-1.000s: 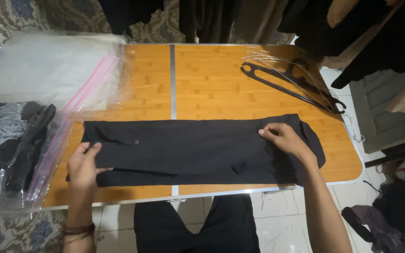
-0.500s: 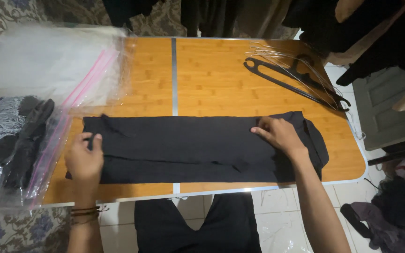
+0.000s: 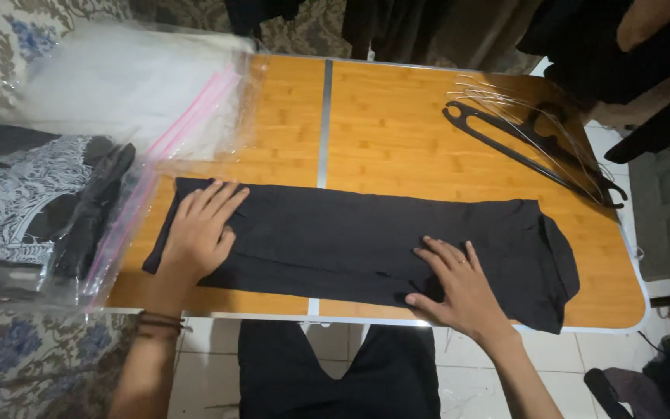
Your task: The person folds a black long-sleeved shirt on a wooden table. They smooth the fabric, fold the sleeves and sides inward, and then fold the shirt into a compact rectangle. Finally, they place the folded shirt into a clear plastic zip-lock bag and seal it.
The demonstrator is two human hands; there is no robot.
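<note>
On the far left, clear plastic bags (image 3: 129, 101) with pink zip strips spill over the desk's left edge; one holds a folded black-and-white patterned garment (image 3: 21, 206). The bags crowd that side, so there is little free room there.

The left hand (image 3: 199, 233) lies flat and open, fingers spread, palm down on the left end of the black garment (image 3: 350, 240); it grips nothing, only presses. The garment is laid out as a long, narrow band across the near half of the desk (image 3: 397, 132), already folded lengthwise by the look of its straight long edges. Its left end stops just short of the bags; its near edge runs close along the desk's front edge.

The right hand (image 3: 459, 287) is likewise open and flat, fingers fanned, resting on the band right of centre near the front edge, holding nothing. Judging from this, the lengthwise fold is done and being smoothed; any cross-fold into a compact packet has not been made, and nothing is bagged.

Further right, the band's rounded end sits near the desk's right front corner. Behind it lie black hangers (image 3: 533, 151) with thin wire ones, reaching the right edge. The back middle of the desk is bare wood, the widest open area.
</note>
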